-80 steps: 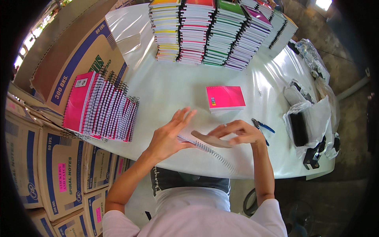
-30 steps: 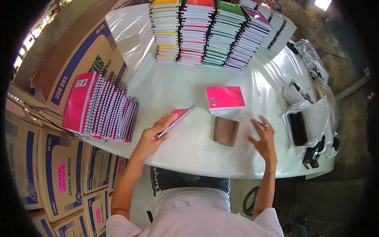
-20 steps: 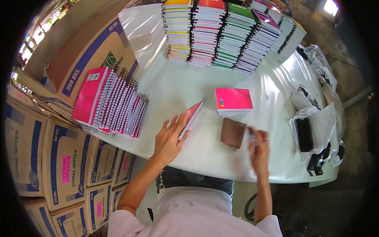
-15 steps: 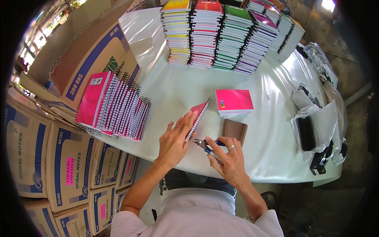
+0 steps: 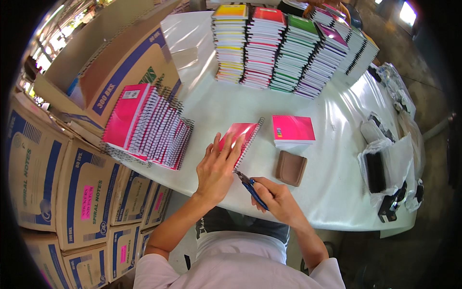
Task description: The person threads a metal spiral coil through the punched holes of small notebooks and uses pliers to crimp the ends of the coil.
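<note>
A pink spiral notebook [image 5: 244, 133] is in front of me with its wire coil on the right side. My left hand [image 5: 215, 168] holds it, fingers spread across the pink cover and the thumb out of sight. In my right hand [image 5: 274, 195] are blue-handled pliers [image 5: 249, 183], whose jaws meet the near end of the coil. A short stack of pink notebooks [image 5: 293, 129] without visible wire coils sits to the right. Just below that stack lies a brown block-like holder [image 5: 290, 168]. To my left leans a large pile of coiled pink notebooks [image 5: 144, 127].
Yellow, red, green and purple notebook stacks [image 5: 269, 48] line the far side of the white table [image 5: 216, 108]. An open carton [image 5: 130, 72] stands behind the pink pile. Closed cartons [image 5: 86, 192] are stacked at the left. Plastic bags with black coils [image 5: 385, 164] lie along the right edge.
The notebook has turned so more of its cover shows, and my left fingers lie across it. The plier jaws have moved to the coil's near end, and the handles have closed together.
</note>
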The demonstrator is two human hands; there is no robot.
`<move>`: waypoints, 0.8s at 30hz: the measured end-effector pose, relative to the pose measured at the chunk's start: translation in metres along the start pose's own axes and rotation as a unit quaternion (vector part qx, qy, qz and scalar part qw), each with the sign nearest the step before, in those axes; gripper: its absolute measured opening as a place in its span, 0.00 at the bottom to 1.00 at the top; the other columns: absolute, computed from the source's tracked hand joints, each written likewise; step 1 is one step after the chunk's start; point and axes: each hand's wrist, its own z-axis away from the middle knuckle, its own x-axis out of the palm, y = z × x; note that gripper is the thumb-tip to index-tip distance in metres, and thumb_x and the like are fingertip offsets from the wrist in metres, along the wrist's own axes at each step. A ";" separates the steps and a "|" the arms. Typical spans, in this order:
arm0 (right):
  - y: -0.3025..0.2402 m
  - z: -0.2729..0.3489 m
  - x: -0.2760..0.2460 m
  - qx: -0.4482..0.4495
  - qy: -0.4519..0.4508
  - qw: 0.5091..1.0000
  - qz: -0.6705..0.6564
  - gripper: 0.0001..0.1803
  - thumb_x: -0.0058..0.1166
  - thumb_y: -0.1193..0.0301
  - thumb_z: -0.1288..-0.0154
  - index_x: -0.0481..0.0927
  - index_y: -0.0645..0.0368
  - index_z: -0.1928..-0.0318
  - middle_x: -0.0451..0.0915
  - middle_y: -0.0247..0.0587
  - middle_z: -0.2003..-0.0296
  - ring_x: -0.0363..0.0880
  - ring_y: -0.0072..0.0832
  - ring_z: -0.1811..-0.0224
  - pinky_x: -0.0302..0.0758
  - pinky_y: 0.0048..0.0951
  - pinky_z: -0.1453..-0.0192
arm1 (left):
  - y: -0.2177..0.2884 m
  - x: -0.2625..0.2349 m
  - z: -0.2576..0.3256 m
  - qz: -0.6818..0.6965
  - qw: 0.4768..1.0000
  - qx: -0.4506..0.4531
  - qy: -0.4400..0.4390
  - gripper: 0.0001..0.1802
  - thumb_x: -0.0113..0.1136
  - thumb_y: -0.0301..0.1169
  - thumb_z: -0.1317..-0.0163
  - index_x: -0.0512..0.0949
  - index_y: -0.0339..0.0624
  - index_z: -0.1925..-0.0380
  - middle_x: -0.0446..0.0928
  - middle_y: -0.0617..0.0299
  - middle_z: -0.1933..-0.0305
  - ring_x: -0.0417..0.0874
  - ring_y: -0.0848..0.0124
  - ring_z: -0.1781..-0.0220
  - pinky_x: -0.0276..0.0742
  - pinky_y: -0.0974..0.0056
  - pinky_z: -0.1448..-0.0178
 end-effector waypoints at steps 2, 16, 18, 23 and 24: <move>-0.006 -0.002 -0.006 -0.054 -0.034 0.998 0.005 0.19 0.45 0.67 0.22 0.75 0.66 0.40 0.78 0.38 0.66 0.76 0.23 0.67 0.77 0.27 0.58 | -0.002 -0.013 0.001 -0.039 0.999 0.008 0.014 0.45 0.55 0.11 0.59 0.69 0.43 0.33 0.69 0.55 0.29 0.74 0.48 0.33 0.74 0.49 0.35; 0.149 0.013 -0.180 -0.103 0.429 0.597 0.670 0.17 0.53 0.73 0.29 0.78 0.58 0.41 0.79 0.49 0.52 0.77 0.46 0.47 0.75 0.39 0.45 | -0.118 -0.201 -0.017 -0.028 0.980 -0.161 -0.112 0.44 0.68 0.37 0.48 0.63 0.54 0.28 0.63 0.54 0.25 0.56 0.48 0.21 0.57 0.51 0.23; 0.139 -0.005 -0.179 -0.176 0.432 0.716 0.519 0.19 0.56 0.78 0.33 0.79 0.57 0.42 0.79 0.48 0.50 0.76 0.46 0.45 0.75 0.39 0.43 | -0.129 -0.200 -0.017 -0.009 0.986 -0.095 -0.138 0.50 0.72 0.47 0.51 0.62 0.55 0.27 0.61 0.51 0.24 0.53 0.49 0.20 0.54 0.49 0.22; 0.067 -0.065 -0.128 -0.269 0.268 0.818 0.432 0.21 0.61 0.81 0.44 0.82 0.58 0.48 0.78 0.41 0.44 0.74 0.42 0.41 0.73 0.41 0.37 | -0.137 -0.210 -0.010 0.078 0.984 -0.097 -0.130 0.49 0.68 0.56 0.48 0.63 0.50 0.28 0.60 0.49 0.24 0.52 0.52 0.19 0.49 0.49 0.20; 0.054 -0.074 -0.119 -0.282 0.254 0.792 0.478 0.20 0.62 0.76 0.44 0.82 0.58 0.48 0.79 0.42 0.46 0.74 0.41 0.40 0.73 0.40 0.38 | -0.133 -0.211 -0.008 0.102 0.985 -0.091 -0.105 0.48 0.67 0.56 0.46 0.64 0.48 0.28 0.61 0.50 0.24 0.53 0.53 0.20 0.48 0.49 0.20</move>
